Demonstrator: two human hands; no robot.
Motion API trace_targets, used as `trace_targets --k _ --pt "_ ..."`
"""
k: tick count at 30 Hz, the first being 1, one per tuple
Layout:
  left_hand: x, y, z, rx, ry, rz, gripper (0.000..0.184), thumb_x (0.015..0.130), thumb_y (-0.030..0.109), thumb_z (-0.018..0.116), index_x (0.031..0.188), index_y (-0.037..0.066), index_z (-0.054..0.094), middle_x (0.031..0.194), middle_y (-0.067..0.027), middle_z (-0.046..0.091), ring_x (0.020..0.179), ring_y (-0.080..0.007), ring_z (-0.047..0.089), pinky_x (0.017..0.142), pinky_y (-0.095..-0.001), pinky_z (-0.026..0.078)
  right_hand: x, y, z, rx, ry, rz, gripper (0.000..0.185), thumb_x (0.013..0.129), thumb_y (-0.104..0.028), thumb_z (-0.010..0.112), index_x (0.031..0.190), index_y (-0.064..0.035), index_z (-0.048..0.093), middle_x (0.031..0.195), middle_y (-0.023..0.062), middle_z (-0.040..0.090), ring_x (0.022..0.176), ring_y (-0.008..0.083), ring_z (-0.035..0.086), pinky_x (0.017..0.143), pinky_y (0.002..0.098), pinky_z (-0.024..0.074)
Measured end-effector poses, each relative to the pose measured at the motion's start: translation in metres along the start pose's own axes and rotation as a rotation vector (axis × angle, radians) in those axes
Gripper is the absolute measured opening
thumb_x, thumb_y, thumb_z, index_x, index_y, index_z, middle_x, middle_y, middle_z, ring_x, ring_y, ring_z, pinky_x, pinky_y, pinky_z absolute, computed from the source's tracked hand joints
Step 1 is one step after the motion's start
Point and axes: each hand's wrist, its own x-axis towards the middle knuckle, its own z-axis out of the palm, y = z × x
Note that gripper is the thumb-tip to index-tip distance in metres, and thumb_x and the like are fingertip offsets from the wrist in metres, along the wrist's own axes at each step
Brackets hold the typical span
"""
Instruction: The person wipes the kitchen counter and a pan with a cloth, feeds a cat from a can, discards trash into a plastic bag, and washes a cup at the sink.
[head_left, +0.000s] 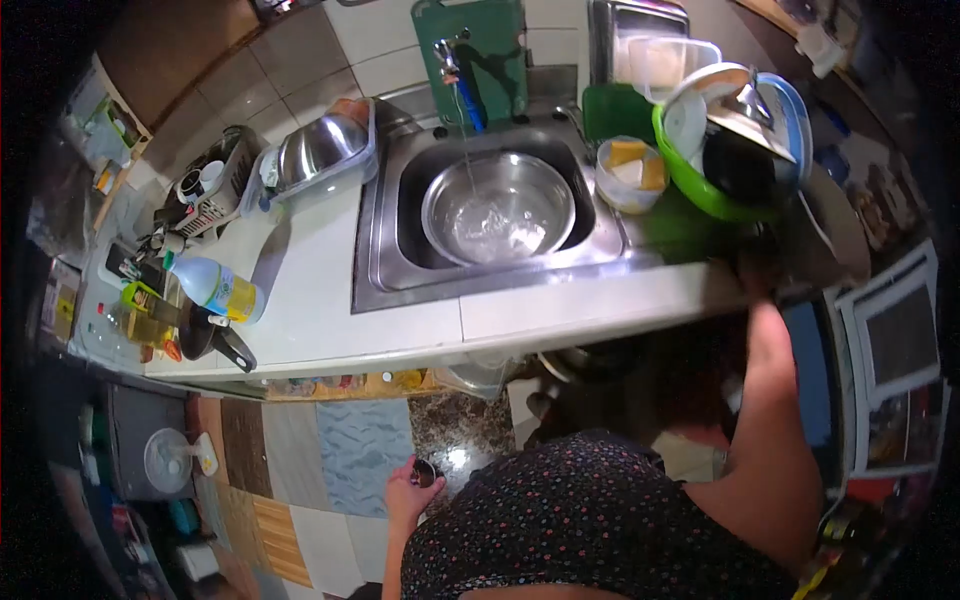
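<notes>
Down by my left side, my left hand (404,494) is closed around a small dark round thing (425,473) that looks like a cup. My right hand (757,272) is at the counter's front edge, in shadow below the green basin (702,191); its fingers do not show clearly. That basin is piled with dishes and a pot lid (742,112). Water runs from the faucet (452,72) into a round metal bowl (440,208) standing in the sink (404,240). A tub with sponges (629,176) sits between the sink and the green basin.
On the left of the counter are a blue-and-yellow bottle (215,288), an oil bottle (148,318), a pan (203,336), a dish rack (232,176) and a clear bin (350,178) with a metal bowl. A green cutting board (502,60) leans behind the faucet. A fan (168,460) stands lower left.
</notes>
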Motion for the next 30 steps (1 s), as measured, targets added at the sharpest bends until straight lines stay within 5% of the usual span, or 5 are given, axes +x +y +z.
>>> trace_targets --k 6,8,14,24,30 --pt "0.042 0.082 0.018 0.049 0.027 0.035 0.057 0.052 0.046 0.072 0.09 0.005 0.057 0.082 -0.0168 0.055 0.081 -0.0324 0.053 0.068 -0.0378 0.044 0.048 -0.069 -0.091 0.43 -0.545 0.15 0.043 0.085 -0.036 0.035 0.104 -0.0005 0.05 0.105 0.0207 0.052 0.097 0.0381 0.05 0.075 0.0526 0.0416" --pt "0.045 0.101 0.021 0.024 -0.006 0.048 0.058 0.053 0.047 0.071 0.089 0.004 0.057 0.081 -0.0172 0.055 0.081 -0.0329 0.053 0.069 -0.0383 0.044 0.019 -0.131 -0.093 0.19 -0.233 0.18 0.041 0.082 -0.036 0.043 0.102 -0.0012 0.05 0.096 0.0216 0.055 0.094 0.0368 0.051 0.075 0.0469 0.043" --pt "0.03 0.12 0.03 0.091 0.021 -0.022 0.06 0.054 0.048 0.07 0.091 0.003 0.057 0.082 -0.0177 0.054 0.081 -0.0336 0.052 0.07 -0.0395 0.043 0.01 -0.223 -0.228 1.013 -0.351 -0.748 0.048 0.076 -0.036 0.051 0.113 -0.0041 0.046 0.095 0.0186 0.054 0.091 0.0375 0.05 0.077 0.0531 0.0385" --pt "-0.041 0.115 0.035 0.03 0.195 -0.324 0.071 0.056 0.045 0.068 0.114 0.009 0.05 0.093 -0.0145 0.055 0.09 -0.0322 0.052 0.078 -0.0379 0.043 0.01 -0.446 -0.361 1.169 -0.46 -1.394 0.059 0.075 -0.04 0.052 0.12 -0.0057 0.038 0.115 0.0221 0.045 0.103 0.0403 0.044 0.086 0.0535 0.0352" --pt "-0.101 0.102 0.03 -0.01 0.361 -0.592 0.074 0.053 0.047 0.07 0.114 0.011 0.049 0.092 -0.0138 0.055 0.087 -0.0321 0.052 0.074 -0.0391 0.044 0.022 -0.483 -0.385 0.934 -0.213 -0.96 0.05 0.073 -0.036 0.05 0.116 -0.0113 0.04 0.115 0.0209 0.044 0.103 0.0345 0.046 0.08 0.0476 0.0392"
